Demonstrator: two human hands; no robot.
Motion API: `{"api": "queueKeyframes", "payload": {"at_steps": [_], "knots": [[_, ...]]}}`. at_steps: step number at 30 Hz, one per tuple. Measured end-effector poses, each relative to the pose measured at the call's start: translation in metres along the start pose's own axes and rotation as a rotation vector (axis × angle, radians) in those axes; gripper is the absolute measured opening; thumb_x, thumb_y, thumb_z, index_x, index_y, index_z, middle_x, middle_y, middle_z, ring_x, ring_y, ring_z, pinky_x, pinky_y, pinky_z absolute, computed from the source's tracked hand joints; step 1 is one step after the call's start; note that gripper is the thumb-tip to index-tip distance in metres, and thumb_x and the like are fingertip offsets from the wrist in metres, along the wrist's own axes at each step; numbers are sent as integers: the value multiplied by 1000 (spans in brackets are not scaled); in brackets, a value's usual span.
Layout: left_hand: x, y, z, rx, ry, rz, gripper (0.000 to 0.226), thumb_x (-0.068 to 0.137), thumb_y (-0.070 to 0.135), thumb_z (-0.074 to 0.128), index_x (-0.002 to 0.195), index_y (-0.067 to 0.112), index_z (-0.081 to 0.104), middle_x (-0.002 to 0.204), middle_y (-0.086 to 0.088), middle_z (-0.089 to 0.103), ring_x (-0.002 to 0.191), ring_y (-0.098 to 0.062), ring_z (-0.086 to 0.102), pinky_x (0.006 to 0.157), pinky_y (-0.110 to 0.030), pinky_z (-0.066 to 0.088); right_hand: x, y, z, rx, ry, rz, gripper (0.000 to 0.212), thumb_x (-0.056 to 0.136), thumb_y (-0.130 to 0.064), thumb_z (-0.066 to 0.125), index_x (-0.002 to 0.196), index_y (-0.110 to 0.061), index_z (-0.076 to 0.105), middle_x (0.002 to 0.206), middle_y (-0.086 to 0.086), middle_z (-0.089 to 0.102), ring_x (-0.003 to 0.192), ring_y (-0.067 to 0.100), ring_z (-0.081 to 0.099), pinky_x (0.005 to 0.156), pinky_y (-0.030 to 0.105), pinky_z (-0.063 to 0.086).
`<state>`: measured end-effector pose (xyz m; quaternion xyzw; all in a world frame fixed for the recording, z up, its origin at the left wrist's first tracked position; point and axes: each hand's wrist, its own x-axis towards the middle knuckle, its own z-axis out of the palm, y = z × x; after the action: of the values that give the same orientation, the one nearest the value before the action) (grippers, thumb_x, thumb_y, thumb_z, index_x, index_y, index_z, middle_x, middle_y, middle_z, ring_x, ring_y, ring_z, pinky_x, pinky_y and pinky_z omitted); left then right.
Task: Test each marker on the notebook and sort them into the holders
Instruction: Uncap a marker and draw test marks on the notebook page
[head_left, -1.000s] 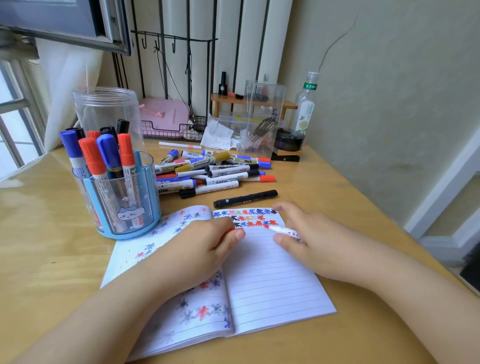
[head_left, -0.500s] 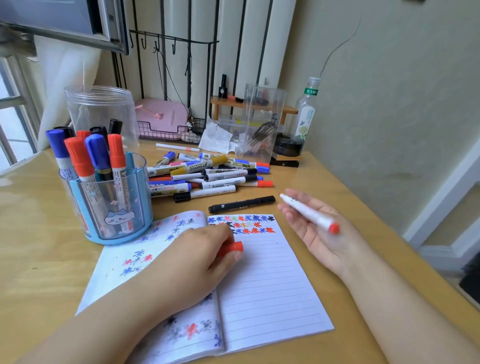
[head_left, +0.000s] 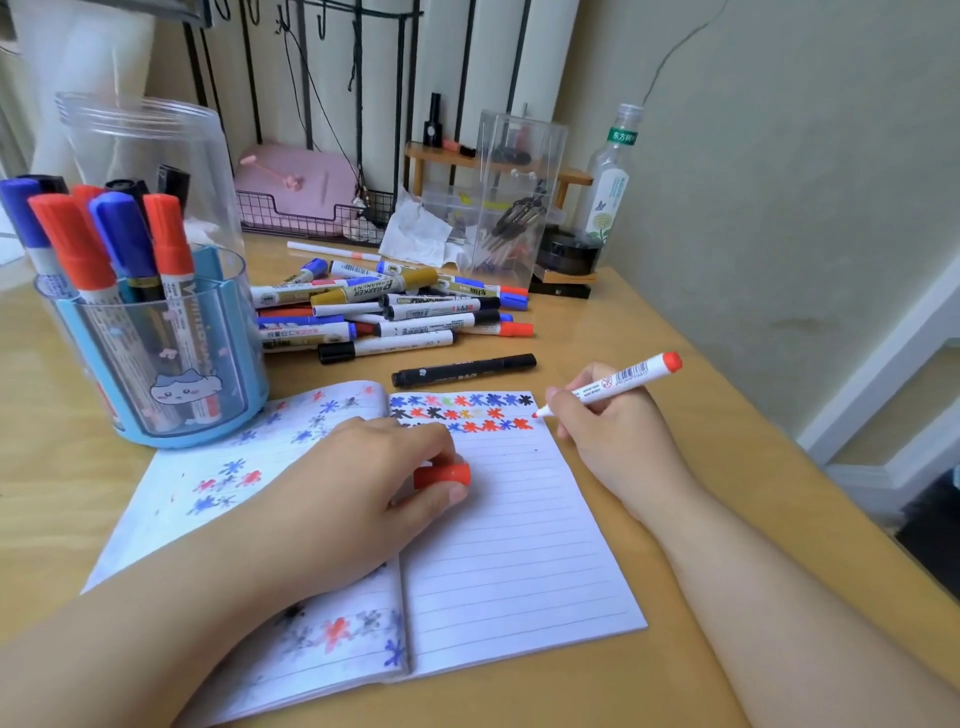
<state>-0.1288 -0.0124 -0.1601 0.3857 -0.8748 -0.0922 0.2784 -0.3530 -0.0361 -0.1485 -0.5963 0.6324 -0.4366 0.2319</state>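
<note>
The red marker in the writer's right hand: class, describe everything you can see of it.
The uncapped white-barrelled red marker looks like smooth plastic, with a barcode and small red print on its side and a red plug at its rear end. It slants, rear end up and to the right, red tip down at the right edge of the open lined paper notebook, beside the last red star. The right hand grips it near the tip. Its red plastic cap is off, pinched in the left hand.

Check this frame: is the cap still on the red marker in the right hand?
No: the red marker shows its bare tip, and the left hand holds the red cap.
</note>
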Motion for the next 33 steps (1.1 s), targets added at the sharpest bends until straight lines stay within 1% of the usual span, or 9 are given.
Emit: {"api": "queueKeyframes", "payload": {"at_steps": [5, 7, 9, 13, 17, 19, 25, 30, 33], "knots": [[0, 1, -1, 7, -12, -12, 49, 76, 64, 29, 94, 31, 61, 69, 16, 53, 77, 1, 48, 56, -12, 33, 2, 3, 1, 11, -30, 0, 24, 90, -25, 60, 70, -19, 49, 52, -12, 57, 54, 7, 48, 54, 25, 36], [0, 2, -2, 14, -12, -15, 49, 76, 64, 29, 94, 31, 61, 67, 17, 51, 79, 0, 48, 55, -12, 32, 2, 3, 1, -10, -39, -4, 24, 90, -25, 60, 70, -18, 49, 58, -6, 59, 57, 12, 49, 55, 27, 35], [1, 2, -2, 15, -13, -17, 49, 76, 64, 29, 94, 31, 61, 69, 18, 51, 80, 0, 48, 56, -12, 33, 2, 2, -1, -35, -43, 8, 24, 89, -23, 59, 69, -17, 48, 61, 3, 56, 55, 15, 44, 51, 28, 31], [1, 2, -2, 6, -20, -21, 49, 75, 65, 28, 95, 32, 60, 70, 20, 51, 80, -2, 48, 57, -12, 33, 2, 3, -2, -18, -29, 24, 27, 87, -18, 58, 66, -16, 42, 46, -8, 40, 42, 10, 29, 43, 24, 24], [1, 2, -3, 3, -19, -18, 49, 76, 64, 29, 94, 32, 60, 69, 20, 50, 81, -2, 48, 57, -12, 33, 0, 2, -1, 1, -41, 9, 26, 89, -23, 60, 68, -18, 46, 59, 2, 53, 49, 12, 38, 51, 27, 30], [1, 3, -3, 7, -16, -14, 47, 76, 63, 30, 93, 31, 61, 65, 21, 47, 79, -1, 48, 55, -12, 31, 1, 2, -1, -27, -58, 9, 23, 90, -23, 59, 70, -15, 47, 63, 6, 53, 51, 13, 38, 49, 27, 30], [0, 3, -3, 1, -15, -11, 49, 76, 65, 28, 94, 32, 60, 71, 21, 51, 82, -1, 48, 57, -11, 33, 2, 4, -1, -21, -20, 8, 22, 90, -25, 59, 73, -17, 48, 61, 5, 52, 48, 13, 37, 49, 26, 30], [0, 2, -2, 1, -12, -4, 49, 76, 64, 28, 95, 32, 60, 73, 19, 55, 81, -2, 47, 59, -12, 34, 1, 1, -3, -12, -58, 38, 21, 89, -21, 58, 75, -7, 48, 63, 9, 48, 52, 17, 34, 49, 27, 27], [0, 1, -1, -2, -10, -6, 50, 76, 65, 28, 94, 32, 60, 73, 18, 56, 80, -3, 48, 59, -13, 34, -1, 0, -2, 12, -55, 28, 25, 89, -23, 60, 70, -15, 47, 61, 5, 52, 52, 15, 38, 52, 29, 31]]}}
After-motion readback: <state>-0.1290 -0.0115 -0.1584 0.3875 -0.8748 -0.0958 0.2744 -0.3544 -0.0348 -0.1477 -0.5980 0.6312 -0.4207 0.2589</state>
